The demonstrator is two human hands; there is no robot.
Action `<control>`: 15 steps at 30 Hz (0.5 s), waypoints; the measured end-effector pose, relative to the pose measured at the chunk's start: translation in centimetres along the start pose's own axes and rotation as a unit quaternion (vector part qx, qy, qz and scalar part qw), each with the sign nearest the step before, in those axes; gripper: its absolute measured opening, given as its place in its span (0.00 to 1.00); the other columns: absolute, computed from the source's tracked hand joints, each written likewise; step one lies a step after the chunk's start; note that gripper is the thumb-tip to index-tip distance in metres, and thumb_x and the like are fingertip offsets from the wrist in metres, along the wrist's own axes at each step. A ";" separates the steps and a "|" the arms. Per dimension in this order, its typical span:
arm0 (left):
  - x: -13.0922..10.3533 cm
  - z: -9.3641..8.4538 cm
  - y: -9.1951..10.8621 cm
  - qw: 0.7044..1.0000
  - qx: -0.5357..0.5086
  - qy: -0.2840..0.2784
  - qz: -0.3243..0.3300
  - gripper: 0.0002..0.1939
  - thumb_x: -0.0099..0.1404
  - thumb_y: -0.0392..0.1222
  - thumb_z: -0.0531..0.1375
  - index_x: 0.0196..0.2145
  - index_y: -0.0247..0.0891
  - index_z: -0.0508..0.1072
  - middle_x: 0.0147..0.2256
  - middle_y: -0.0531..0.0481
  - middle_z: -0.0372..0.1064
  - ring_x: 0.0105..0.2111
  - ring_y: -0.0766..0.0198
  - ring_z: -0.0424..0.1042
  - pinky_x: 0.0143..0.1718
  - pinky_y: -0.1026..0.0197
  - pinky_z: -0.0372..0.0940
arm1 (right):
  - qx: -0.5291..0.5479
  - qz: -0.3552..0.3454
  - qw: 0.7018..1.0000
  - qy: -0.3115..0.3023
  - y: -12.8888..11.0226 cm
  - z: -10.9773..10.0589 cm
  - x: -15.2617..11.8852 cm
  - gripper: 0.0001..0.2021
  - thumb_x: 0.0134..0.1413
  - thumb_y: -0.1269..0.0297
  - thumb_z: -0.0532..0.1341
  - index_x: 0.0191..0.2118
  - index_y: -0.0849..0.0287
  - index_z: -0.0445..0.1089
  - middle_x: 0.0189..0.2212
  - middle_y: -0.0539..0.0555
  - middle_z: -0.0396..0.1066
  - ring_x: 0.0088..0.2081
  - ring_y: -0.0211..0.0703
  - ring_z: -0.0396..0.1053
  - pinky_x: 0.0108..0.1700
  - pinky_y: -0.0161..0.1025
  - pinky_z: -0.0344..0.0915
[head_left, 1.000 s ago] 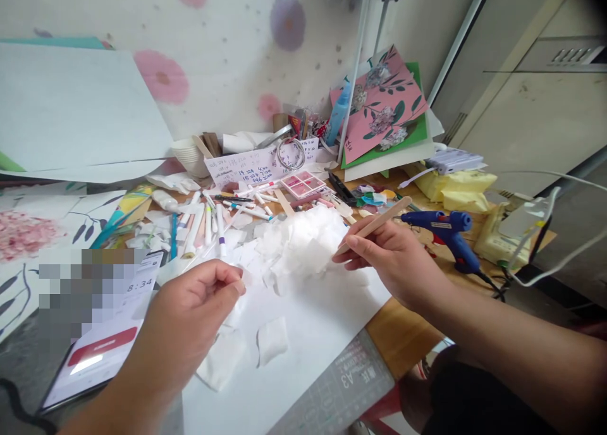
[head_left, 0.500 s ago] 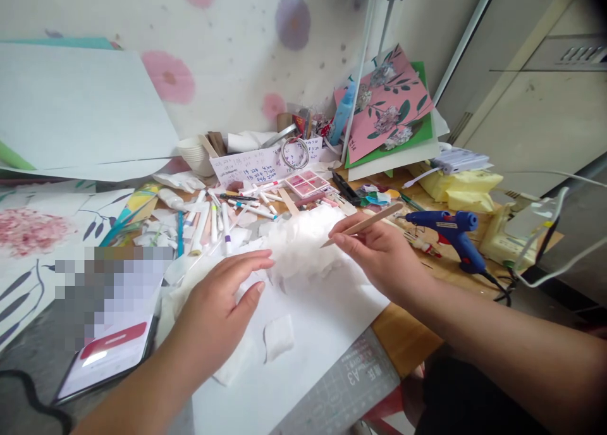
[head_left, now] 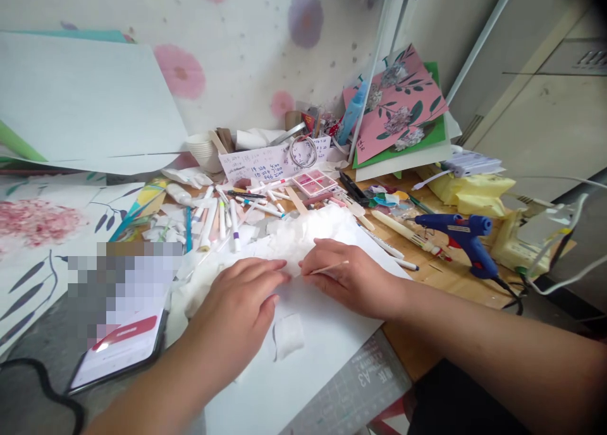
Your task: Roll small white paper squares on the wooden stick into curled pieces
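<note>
My right hand [head_left: 365, 284], pinching the wooden stick [head_left: 331, 268], has dropped nearer my spread left hand [head_left: 237, 312]. Both seem within reach of the white fluff [head_left: 327, 225] on the paper [head_left: 265, 400].

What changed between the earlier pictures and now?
The right hand, still gripping the flat wooden stick, moved left and nearer the wearer, beside the fluffy white pile. The left hand moved right, its pinched fingers now opened. The blue plastic glue gun and small white square pad stayed put.

One head-worn camera looks forward and down, fairly close.
</note>
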State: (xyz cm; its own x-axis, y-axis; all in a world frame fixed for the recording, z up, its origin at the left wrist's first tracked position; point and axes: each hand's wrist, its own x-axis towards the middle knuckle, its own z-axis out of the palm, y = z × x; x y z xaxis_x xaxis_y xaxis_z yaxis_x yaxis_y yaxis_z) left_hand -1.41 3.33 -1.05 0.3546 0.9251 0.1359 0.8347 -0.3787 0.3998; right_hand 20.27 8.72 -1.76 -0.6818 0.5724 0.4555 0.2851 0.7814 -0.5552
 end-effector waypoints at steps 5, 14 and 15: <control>0.0 0.1 0.0 0.998 0.041 -0.037 -0.022 0.21 0.65 0.32 0.51 0.51 0.47 0.75 0.56 0.47 0.74 0.57 0.47 0.67 0.56 0.39 0.60 | 0.008 0.025 1.000 -0.002 0.0 0.3 0.1 0.07 0.62 0.72 0.56 0.35 0.60 0.71 0.32 0.57 0.73 0.33 0.44 0.71 0.36 0.40 0.68; -0.1 0.0 0.5 0.998 0.041 -0.027 -0.046 0.19 0.63 0.32 0.54 0.49 0.45 0.74 0.52 0.43 0.77 0.56 0.43 0.68 0.55 0.35 0.54 | 0.112 0.143 0.979 0.088 0.2 -0.5 0.3 0.05 0.58 0.72 0.61 0.32 0.60 0.74 0.32 0.56 0.74 0.35 0.44 0.72 0.40 0.44 0.69; -0.1 0.0 0.6 0.998 0.037 -0.026 -0.048 0.19 0.63 0.32 0.54 0.49 0.44 0.74 0.52 0.43 0.77 0.56 0.42 0.68 0.55 0.34 0.54 | 0.136 0.160 0.972 0.101 0.2 -0.6 0.3 0.05 0.58 0.71 0.61 0.32 0.60 0.74 0.32 0.55 0.74 0.35 0.44 0.73 0.40 0.44 0.69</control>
State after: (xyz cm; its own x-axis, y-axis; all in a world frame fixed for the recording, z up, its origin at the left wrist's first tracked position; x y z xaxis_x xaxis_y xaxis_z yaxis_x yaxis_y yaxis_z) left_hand -0.97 3.00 -0.86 0.2921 0.9549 0.0524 0.8936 -0.2921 0.3408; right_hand 20.51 9.16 -1.31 -0.4336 0.8337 0.3419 0.2524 0.4766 -0.8421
